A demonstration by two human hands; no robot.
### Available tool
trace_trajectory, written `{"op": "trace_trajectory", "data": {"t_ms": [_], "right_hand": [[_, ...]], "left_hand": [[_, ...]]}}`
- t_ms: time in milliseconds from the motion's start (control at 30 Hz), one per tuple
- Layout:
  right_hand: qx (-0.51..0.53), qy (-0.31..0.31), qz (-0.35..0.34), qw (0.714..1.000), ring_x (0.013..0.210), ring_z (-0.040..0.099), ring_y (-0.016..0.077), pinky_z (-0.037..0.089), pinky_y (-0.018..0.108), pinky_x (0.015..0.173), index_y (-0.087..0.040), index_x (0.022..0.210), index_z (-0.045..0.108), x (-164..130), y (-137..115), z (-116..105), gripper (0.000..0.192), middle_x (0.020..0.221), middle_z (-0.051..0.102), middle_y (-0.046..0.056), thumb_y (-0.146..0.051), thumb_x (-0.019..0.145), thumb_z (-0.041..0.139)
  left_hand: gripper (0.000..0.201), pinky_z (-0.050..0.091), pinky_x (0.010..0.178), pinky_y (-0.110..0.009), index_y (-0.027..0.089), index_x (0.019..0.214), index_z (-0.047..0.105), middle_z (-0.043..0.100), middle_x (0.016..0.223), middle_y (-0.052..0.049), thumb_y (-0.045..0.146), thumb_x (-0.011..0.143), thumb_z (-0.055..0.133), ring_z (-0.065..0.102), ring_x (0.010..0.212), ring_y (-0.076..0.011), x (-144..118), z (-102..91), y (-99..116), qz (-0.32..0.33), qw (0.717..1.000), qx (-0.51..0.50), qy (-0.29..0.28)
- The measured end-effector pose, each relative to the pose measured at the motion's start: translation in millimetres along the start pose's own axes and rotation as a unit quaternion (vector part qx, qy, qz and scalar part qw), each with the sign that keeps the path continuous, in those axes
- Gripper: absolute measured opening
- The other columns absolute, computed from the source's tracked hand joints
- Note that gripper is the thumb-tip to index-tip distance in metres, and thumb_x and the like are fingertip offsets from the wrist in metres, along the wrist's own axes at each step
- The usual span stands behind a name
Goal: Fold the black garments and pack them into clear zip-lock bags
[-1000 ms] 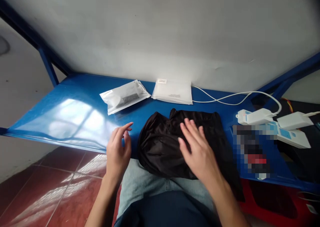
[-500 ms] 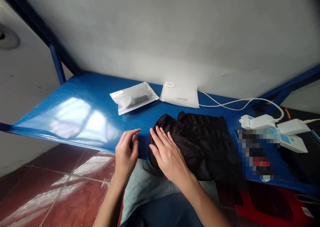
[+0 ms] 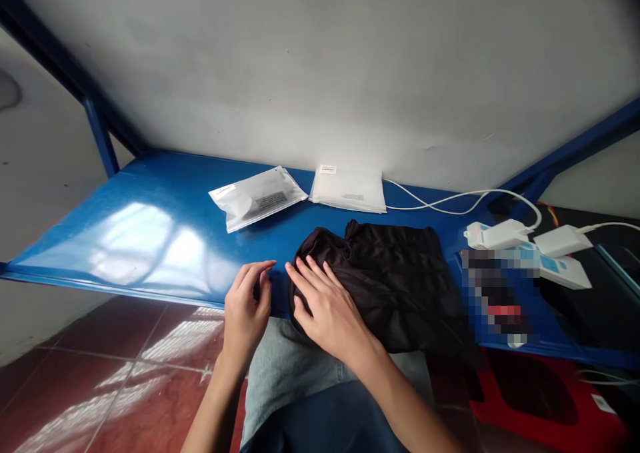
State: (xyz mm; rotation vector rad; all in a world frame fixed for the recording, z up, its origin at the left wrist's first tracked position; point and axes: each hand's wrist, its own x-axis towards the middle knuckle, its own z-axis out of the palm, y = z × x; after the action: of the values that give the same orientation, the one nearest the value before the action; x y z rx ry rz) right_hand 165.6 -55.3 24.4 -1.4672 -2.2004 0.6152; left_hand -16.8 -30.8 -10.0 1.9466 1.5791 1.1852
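A dark, soft piece of black fabric [image 3: 400, 286] lies spread over the front of the blue table, its front part hanging over the edge above my lap. A gathered tuft with a cord-like loop shows on its far side. My right hand [image 3: 330, 310] rests flat on the left part of the fabric, fingers stretched out and slightly spread. Just left of the fabric, my left hand [image 3: 249, 303] hovers at the table's front edge. Its fingers are loosely bent, with a gap between thumb and forefinger and nothing held.
Behind the hands lie two white zip pouches, a bulging pouch [image 3: 257, 198] and a flatter pouch [image 3: 349, 190]. A white cable [image 3: 450, 206] runs right to a power strip [image 3: 565, 270] with chargers [image 3: 505, 233]. The blue table [image 3: 165, 180] meets a grey wall. A red chair or stool [image 3: 545, 400] stands below.
The view has shifted a little, so the pouches and chargers appear further left. My right hand still lies on the black fabric, and the left hand keeps almost the same pose.
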Motion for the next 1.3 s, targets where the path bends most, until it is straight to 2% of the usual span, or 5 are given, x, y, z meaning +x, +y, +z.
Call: {"op": "trace_trajectory", "data": {"t_ms": [233, 400, 567, 900, 1300], "right_hand": [[0.158, 0.089, 0.027, 0.983, 0.142, 0.053, 0.0193, 0.035, 0.044, 0.125, -0.022, 0.143, 0.060, 1.6, 3.1, -4.3, 0.043, 0.143, 0.066, 0.004, -0.021, 0.107, 0.037], [0.320, 0.212, 0.057, 0.922, 0.135, 0.060, 0.0199, 0.047, 0.039, 0.116, -0.025, 0.133, 0.064, -8.3, 1.4, -18.5, 0.037, 0.140, 0.068, 0.005, -0.030, 0.109, 0.036], [0.375, 0.299, 0.078, 0.874, 0.137, 0.058, 0.0218, 0.046, 0.045, 0.118, -0.026, 0.131, 0.061, -34.7, 10.9, -26.7, 0.034, 0.144, 0.065, 0.006, -0.031, 0.110, 0.034], [0.315, 0.392, 0.125, 0.855, 0.146, 0.047, 0.0271, 0.045, 0.054, 0.118, -0.028, 0.131, 0.059, -110.0, 73.3, -46.3, 0.029, 0.155, 0.052, 0.010, -0.025, 0.106, 0.045], [0.170, 0.277, 0.079, 0.942, 0.125, 0.064, 0.0226, 0.059, 0.040, 0.102, -0.028, 0.135, 0.059, -94.1, 69.3, -60.4, 0.037, 0.135, 0.066, 0.008, -0.015, 0.103, 0.044]], "left_hand": [[0.024, 0.055, 0.088, -0.034, 0.022, 0.116, 0.068, 0.070, 0.113, -0.007, 0.026, 0.104, 0.049, 0.068, 0.101, -0.0205, 0.8, -5.0, 11.3, -0.031, 0.999, -0.032, 0.005], [0.030, 0.058, 0.093, -0.035, 0.024, 0.130, 0.063, 0.071, 0.124, -0.008, 0.028, 0.105, 0.047, 0.070, 0.111, -0.0208, 7.9, -0.7, 51.4, -0.057, 0.997, -0.058, 0.003], [0.049, 0.047, 0.117, -0.044, 0.024, 0.156, 0.042, 0.054, 0.154, -0.011, 0.027, 0.107, 0.042, 0.052, 0.143, -0.0237, 10.0, 38.7, 84.3, 0.019, 0.989, -0.033, -0.141], [0.052, 0.035, 0.123, -0.060, 0.026, 0.158, 0.039, 0.034, 0.167, -0.013, 0.028, 0.107, 0.043, 0.029, 0.156, -0.0309, 6.4, 110.0, 122.1, 0.155, 0.956, 0.091, -0.231], [0.053, 0.032, 0.121, -0.065, 0.029, 0.158, 0.038, 0.033, 0.168, -0.010, 0.024, 0.105, 0.042, 0.026, 0.157, -0.0310, 11.2, 102.7, 113.9, 0.187, 0.926, 0.112, -0.309]]}}
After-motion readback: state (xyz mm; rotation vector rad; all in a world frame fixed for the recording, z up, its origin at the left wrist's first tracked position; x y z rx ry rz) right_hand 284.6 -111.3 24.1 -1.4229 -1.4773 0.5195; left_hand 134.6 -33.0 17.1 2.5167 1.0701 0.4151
